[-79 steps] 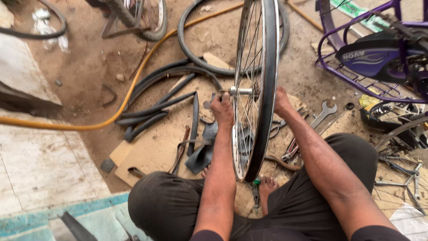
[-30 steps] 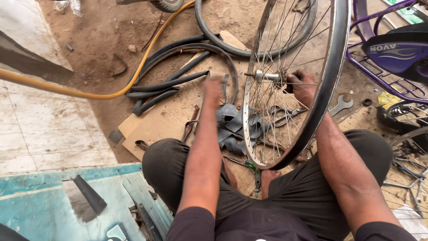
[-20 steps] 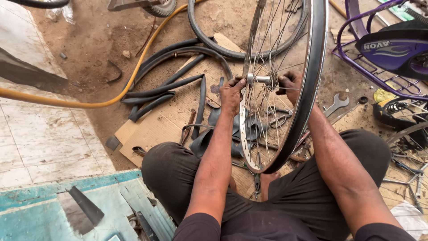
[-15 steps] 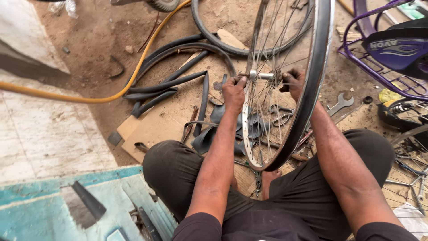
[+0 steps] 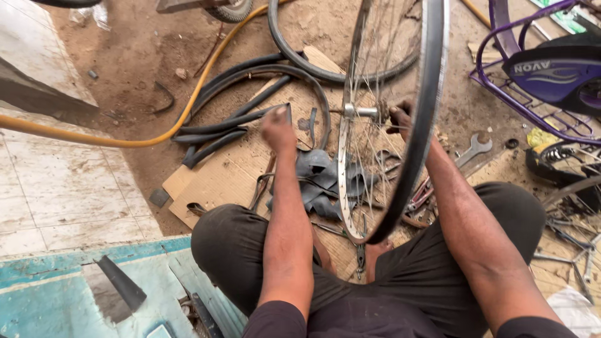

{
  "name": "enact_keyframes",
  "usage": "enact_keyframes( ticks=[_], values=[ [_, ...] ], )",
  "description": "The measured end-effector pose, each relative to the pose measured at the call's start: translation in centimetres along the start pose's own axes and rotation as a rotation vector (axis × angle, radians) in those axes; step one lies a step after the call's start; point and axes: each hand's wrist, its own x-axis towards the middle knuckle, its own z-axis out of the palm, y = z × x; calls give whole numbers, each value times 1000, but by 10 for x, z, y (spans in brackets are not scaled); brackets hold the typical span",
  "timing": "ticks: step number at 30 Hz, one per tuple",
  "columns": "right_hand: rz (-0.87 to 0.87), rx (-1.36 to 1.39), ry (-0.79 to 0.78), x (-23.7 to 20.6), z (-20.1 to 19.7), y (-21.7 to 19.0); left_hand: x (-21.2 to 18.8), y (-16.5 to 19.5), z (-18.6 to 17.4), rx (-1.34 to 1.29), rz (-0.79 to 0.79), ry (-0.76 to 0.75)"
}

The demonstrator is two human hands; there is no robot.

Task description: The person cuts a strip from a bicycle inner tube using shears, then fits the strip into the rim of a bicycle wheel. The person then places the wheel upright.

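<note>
From the head camera, a spoked silver bicycle wheel with a dark rim (image 5: pixel 400 125) stood upright on edge between the person's knees, its lower end resting on a flat sheet of brown cardboard (image 5: pixel 231 178) on the dirt ground. The right hand (image 5: pixel 400 119) sat at the far side of the wheel's metal hub axle (image 5: pixel 362 112), fingers curled about the axle end; spokes and rim hid much of it, so how firmly it pinched could not be told. The left hand (image 5: pixel 277 128) was off the wheel, hovering to the left of the hub over the cardboard, fingers loosely bent and holding nothing that could be seen.

Beneath the left forearm lay a crumpled grey rubber inner tube (image 5: pixel 319 184), touching the wheel's lower rim. Long black rubber tubes (image 5: pixel 231 125) curled on the ground beyond the left hand, and a black bicycle tyre (image 5: pixel 300 50) lay flat behind the wheel. A yellow hose (image 5: pixel 125 139) ran across the dirt to the left. A silver open-ended spanner (image 5: pixel 472 150) lay just right of the right forearm, with red-handled pliers (image 5: pixel 421 197) nearer the knee. A purple bicycle frame (image 5: pixel 501 69) stood at the upper right.
</note>
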Motion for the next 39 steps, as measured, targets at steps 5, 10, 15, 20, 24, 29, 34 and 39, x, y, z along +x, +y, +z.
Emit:
enact_keyframes(
  ticks=[5,10,15,20,24,29,34,39],
  values=[
    [150,267,38,-8,4,-11,-9,40,25,74,-369,-876],
    [132,82,25,-12,5,-24,-10,56,27,-35,107,-824],
    [79,-152,-17,-15,6,-23,-24,49,37,202,278,-666],
    [19,-154,-24,-11,10,-22,1,20,17,204,433,-201],
    [130,157,5,-7,8,-21,24,-9,-25,143,-348,52],
    [-8,4,25,-6,8,-20,2,-12,-32,301,-393,-23],
    [160,160,129,-8,9,-28,-46,24,30,-457,-447,-580],
    [45,-339,-4,-16,10,-32,-58,29,51,-733,-379,-475]
  ],
)
